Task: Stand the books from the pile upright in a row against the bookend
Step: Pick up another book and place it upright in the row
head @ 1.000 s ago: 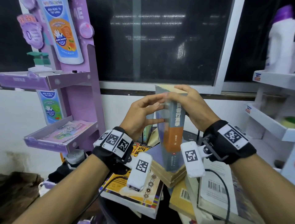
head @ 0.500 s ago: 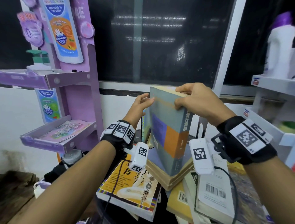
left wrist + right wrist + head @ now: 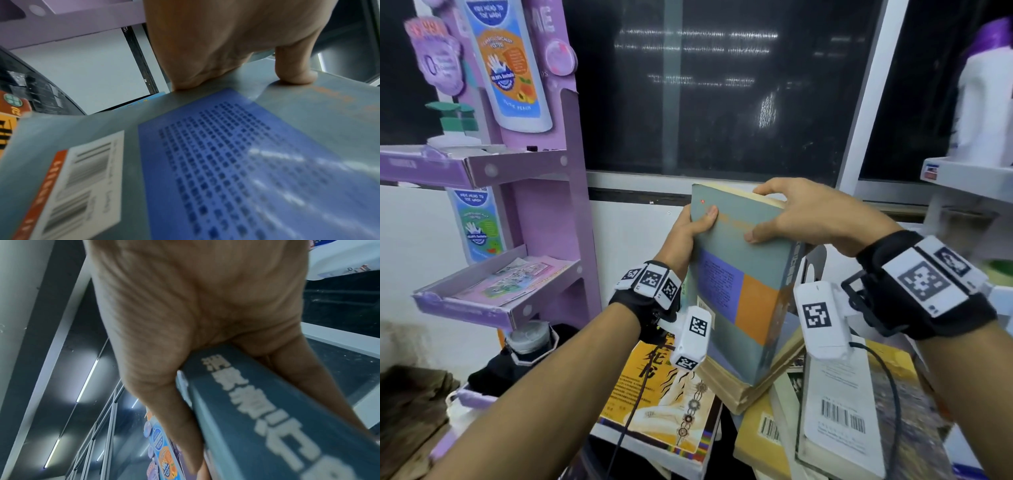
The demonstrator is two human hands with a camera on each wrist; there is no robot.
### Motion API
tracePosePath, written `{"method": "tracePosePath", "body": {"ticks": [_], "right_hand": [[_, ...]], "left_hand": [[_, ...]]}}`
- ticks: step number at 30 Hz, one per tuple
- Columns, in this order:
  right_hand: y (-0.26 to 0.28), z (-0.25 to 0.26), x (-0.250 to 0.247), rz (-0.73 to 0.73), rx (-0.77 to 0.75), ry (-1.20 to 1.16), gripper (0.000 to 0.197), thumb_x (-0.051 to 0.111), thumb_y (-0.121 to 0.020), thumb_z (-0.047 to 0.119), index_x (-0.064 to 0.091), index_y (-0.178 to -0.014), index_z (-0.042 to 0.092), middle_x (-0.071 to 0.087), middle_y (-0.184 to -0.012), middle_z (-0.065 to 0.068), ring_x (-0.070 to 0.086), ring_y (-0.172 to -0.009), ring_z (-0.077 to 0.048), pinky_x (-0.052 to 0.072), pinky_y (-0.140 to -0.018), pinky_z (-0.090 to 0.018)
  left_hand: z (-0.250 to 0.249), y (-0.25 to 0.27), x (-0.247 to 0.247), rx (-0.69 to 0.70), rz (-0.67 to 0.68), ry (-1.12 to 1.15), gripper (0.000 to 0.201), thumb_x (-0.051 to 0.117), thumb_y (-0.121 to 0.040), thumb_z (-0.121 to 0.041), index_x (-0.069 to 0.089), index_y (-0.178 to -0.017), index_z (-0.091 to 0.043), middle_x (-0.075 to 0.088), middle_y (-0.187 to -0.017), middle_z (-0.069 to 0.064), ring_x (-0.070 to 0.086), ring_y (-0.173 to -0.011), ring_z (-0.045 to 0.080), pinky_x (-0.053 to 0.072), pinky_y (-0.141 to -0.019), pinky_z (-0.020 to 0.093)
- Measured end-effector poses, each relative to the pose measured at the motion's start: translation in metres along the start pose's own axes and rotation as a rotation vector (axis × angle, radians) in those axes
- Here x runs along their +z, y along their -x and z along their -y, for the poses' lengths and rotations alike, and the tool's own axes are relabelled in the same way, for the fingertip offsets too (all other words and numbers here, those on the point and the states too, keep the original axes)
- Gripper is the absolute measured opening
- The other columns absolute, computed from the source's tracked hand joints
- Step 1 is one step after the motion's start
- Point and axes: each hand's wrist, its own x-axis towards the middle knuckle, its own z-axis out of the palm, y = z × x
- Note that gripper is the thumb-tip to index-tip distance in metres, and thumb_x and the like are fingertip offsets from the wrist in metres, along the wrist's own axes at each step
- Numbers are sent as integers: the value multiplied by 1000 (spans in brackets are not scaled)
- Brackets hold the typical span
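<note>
I hold a grey-green book with blue and orange blocks upright, tilted a little, its lower end on the pile. My left hand grips its left edge, the thumb pressing the back cover. My right hand grips the top corner by the spine, fingers over the page edge. A dark bookend shows just behind the book on the right. The pile beneath holds a thick old book, a yellow book and a white book with a barcode.
A purple cardboard display shelf stands at the left, with a dark bottle below it. White shelves with a purple-capped white bottle are at the right. A dark window is behind.
The book has turned from spine-on to back cover facing me and shifted slightly right. My left hand moved from the spine to the left edge; my right hand keeps hold of the top.
</note>
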Motion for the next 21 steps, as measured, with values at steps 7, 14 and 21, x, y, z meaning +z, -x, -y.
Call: {"method": "tracePosePath", "body": {"ticks": [7,14,21], "right_hand": [[-7,-15,-1,-131,-7,-75,57,83,-73,28,60,-126,30,63,-106,-4,61,-84,-15,46,-58,-27],[-18,-37,-18,-239,16,-76,52,86,-68,30,67,-117,29,63,-110,-8,57,-104,-23,50,-80,-34],[-21,-65,-40,-286,47,-42,45,85,-71,26,68,-112,28,63,-104,-4,60,-94,-22,47,-73,-32]], "left_hand": [[2,-13,3,-22,36,-50,43,56,-94,-26,50,-131,-4,64,-124,14,67,-99,20,55,-78,26],[14,-33,1,-67,13,-219,43,55,-84,-46,59,-118,-20,67,-104,-4,63,-94,12,46,-88,32],[52,-59,9,-138,-16,-435,34,52,-97,-23,57,-128,-11,59,-117,1,52,-107,14,37,-85,26]]}}
